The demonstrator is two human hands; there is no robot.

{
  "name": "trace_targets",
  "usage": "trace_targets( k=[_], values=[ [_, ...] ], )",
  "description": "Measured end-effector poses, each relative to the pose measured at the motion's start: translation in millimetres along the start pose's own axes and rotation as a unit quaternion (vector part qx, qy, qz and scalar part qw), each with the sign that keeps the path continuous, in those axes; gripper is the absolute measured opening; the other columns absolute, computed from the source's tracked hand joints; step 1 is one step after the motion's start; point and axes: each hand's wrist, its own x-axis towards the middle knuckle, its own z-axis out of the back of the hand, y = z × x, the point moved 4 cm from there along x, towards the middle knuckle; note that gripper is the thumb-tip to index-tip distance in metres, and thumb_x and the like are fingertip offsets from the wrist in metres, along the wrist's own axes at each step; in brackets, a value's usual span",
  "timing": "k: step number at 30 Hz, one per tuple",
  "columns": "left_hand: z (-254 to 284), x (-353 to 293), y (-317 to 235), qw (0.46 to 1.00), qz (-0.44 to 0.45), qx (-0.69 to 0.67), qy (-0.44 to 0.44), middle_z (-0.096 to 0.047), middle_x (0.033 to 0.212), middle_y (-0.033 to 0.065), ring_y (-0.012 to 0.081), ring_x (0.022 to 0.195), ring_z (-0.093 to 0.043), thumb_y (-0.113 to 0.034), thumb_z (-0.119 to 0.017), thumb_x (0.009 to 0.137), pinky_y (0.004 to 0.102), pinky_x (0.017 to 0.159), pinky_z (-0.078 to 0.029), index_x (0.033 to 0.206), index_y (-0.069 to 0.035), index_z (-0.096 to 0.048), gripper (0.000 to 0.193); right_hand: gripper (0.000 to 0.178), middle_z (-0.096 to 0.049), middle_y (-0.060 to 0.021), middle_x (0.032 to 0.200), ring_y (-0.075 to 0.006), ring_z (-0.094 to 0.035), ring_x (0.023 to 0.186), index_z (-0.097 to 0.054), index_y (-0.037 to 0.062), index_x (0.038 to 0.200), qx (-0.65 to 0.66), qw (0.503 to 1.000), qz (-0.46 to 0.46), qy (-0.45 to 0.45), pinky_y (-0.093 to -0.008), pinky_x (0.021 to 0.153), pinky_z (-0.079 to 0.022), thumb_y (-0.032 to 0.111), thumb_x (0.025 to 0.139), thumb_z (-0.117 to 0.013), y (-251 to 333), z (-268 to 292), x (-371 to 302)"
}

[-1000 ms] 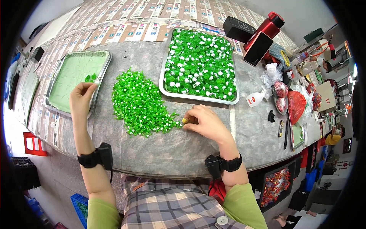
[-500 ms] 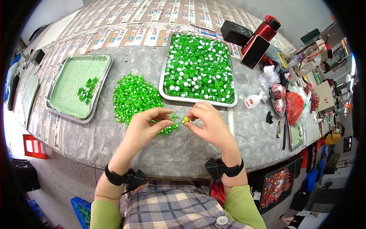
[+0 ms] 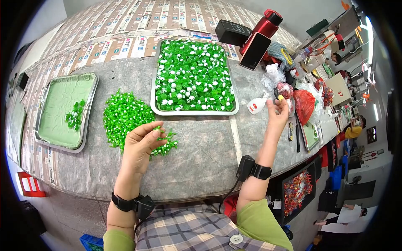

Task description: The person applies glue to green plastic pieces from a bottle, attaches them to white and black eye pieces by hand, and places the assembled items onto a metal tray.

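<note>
My left hand point(image 3: 140, 144) is closed in a pinch at the right side of a heap of small green plastic pieces point(image 3: 123, 117); a small green piece point(image 3: 158, 129) shows at its fingertips. My right hand point(image 3: 278, 113) is raised at the right, near the white squeeze bottle point(image 3: 256, 105) and the bagged red items. Its fingers are closed, with yellow point(image 3: 281, 97) at one tip. Beside that tip is a small dark thing point(image 3: 276, 93); whether the fingers grip it is hard to make out. Behind the heap, a metal tray point(image 3: 197, 113) holds many green and white eyeball-like pieces.
A green-lined tray point(image 3: 58, 140) with a small green cluster stands left. A phone point(image 3: 255, 51) leans on a red bottle point(image 3: 268, 25) beside a black box point(image 3: 233, 32). At right lie a red bag point(image 3: 304, 106), a marker-like stick point(image 3: 290, 131) and a black rod point(image 3: 297, 136).
My right hand has moved away from the left, out to the right near the bottle and bags. My left hand stays by the heap. The view has turned toward the right.
</note>
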Motion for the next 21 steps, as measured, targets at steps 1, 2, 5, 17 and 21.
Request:
trace_targets(
  k=[1, 2, 5, 17, 21],
  values=[
    [-1, 0, 3, 1.0, 0.007, -0.015, 0.013, -0.059, 0.084, 0.0071, 0.0135, 0.074, -0.058, -0.009, -0.057, 0.077, 0.0262, 0.067, -0.05, 0.097, 0.0, -0.056, 0.022, 0.035, -0.055, -0.0056, 0.084, -0.0118, -0.051, 0.074, -0.051, -0.0025, 0.099, -0.002, 1.0, 0.001, 0.001, -0.0247, 0.067, -0.042, 0.015, 0.071, -0.065, -22, -2, -1],
    [0, -1, 3, 1.0, 0.006, -0.016, 0.009, -0.059, 0.084, 0.0071, 0.0135, 0.074, -0.058, -0.009, -0.057, 0.077, 0.0262, 0.067, -0.05, 0.097, 0.0, -0.056, 0.022, 0.039, -0.056, -0.0067, 0.087, -0.0131, -0.052, 0.077, -0.051, -0.0013, 0.102, -0.034, 0.999, 0.0, 0.041, -0.0256, 0.069, -0.041, 0.016, 0.07, -0.066, -43, -10, -4],
    [2, -5, 7, 0.998, 0.033, -0.037, 0.023, -0.059, 0.08, 0.0057, 0.0124, 0.071, -0.057, -0.008, -0.057, 0.077, 0.0265, 0.066, -0.049, 0.096, -0.002, -0.056, 0.02, 0.045, -0.056, -0.0086, 0.094, -0.0146, -0.053, 0.082, -0.048, -0.0002, 0.107, -0.036, 0.984, -0.06, 0.167, -0.0259, 0.073, -0.041, 0.016, 0.069, -0.066, -54, -25, -6],
    [3, -1, 12, 0.991, 0.069, -0.094, 0.066, -0.06, 0.079, 0.0073, 0.0142, 0.071, -0.059, -0.008, -0.057, 0.077, 0.0256, 0.065, -0.05, 0.088, -0.003, -0.055, 0.012, 0.04, -0.054, -0.0055, 0.088, -0.0107, -0.051, 0.082, -0.047, -0.0012, 0.097, 0.304, 0.915, -0.031, 0.265, -0.0215, 0.069, -0.04, 0.027, 0.073, -0.064, 124, -47, -58],
    [1, -2, 13, 0.985, 0.088, -0.12, 0.084, -0.06, 0.079, 0.0078, 0.0143, 0.069, -0.059, -0.007, -0.057, 0.077, 0.0259, 0.064, -0.05, 0.088, -0.003, -0.055, 0.012, 0.049, -0.047, 0.001, 0.076, -0.0059, -0.046, 0.069, -0.049, 0.0004, 0.088, 0.345, 0.92, 0.038, 0.184, -0.0174, 0.063, -0.036, 0.034, 0.062, -0.073, 146, -44, -77]
  ],
)
